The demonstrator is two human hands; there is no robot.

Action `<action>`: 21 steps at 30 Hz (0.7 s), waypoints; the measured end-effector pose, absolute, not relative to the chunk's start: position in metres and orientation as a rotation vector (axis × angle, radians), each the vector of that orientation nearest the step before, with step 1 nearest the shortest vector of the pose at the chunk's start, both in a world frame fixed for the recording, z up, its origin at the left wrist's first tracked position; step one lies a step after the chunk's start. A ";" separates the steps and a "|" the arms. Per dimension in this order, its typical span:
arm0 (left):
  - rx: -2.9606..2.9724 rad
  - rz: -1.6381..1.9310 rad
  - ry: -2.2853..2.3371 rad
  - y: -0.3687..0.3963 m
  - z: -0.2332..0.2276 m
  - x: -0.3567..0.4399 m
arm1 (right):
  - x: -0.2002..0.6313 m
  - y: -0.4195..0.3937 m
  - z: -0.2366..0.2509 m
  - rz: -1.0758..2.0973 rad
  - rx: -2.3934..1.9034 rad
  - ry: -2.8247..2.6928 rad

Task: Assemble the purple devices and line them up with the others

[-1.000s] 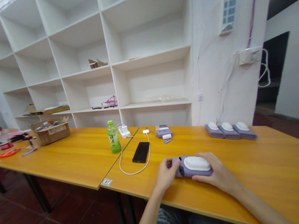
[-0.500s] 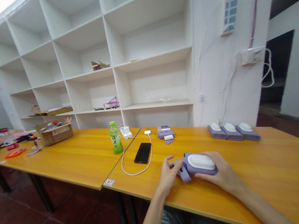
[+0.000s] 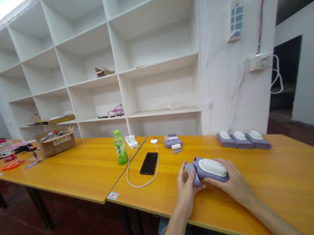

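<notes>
Two bare hands meet at lower centre of the frame, on a purple device (image 3: pixel 210 169) with a white oval pad that lies on the near right part of the orange table (image 3: pixel 283 178).

Far left edge: small clutter (image 3: pixel 8 156) of red, orange and black items, too small to identify. Beside it, an open cardboard box (image 3: pixel 56 142), contents indistinct.

Left of centre: green bottle (image 3: pixel 119 147), upright, label unreadable. Just to its right, a white charger block (image 3: pixel 131 140) with a white cable looping round a black phone (image 3: pixel 148 163) lying face up.

Centre: left hand (image 3: pixel 187 189), fingers closed on a small purple end piece (image 3: pixel 192 174) at the device's left end; how that piece joins the body is hidden by the fingers. Behind, near the shelf, a small purple and white cluster of parts (image 3: pixel 172 142), hard to make out.

Right of centre: right hand (image 3: pixel 232 182), fingers curled over the device's near side, grasping it; fingertips partly hidden beneath the body.

Right, at the table's far edge: three matching purple devices (image 3: pixel 243 139) in a row, touching one another.

Upper frame: white shelf unit (image 3: pixel 115 61), top cut off.
</notes>
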State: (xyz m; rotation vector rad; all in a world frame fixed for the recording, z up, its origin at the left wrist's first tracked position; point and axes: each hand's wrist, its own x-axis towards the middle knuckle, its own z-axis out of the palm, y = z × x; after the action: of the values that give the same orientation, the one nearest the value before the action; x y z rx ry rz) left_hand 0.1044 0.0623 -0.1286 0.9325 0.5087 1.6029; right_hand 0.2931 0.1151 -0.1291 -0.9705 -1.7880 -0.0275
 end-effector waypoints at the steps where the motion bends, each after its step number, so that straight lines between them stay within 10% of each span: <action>1: 0.926 1.601 0.529 0.062 -0.131 0.105 | 0.294 0.115 -0.129 -0.043 -0.963 -1.806; 21: 0.795 1.503 0.640 0.064 -0.134 0.075 | 0.304 0.112 -0.129 -0.034 -0.905 -2.086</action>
State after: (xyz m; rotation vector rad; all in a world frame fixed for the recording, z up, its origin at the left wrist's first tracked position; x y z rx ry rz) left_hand 0.0751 0.0645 -0.1338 0.7953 0.6400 1.5030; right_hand 0.3035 0.1116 -0.1290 -0.9048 -2.0860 -0.0338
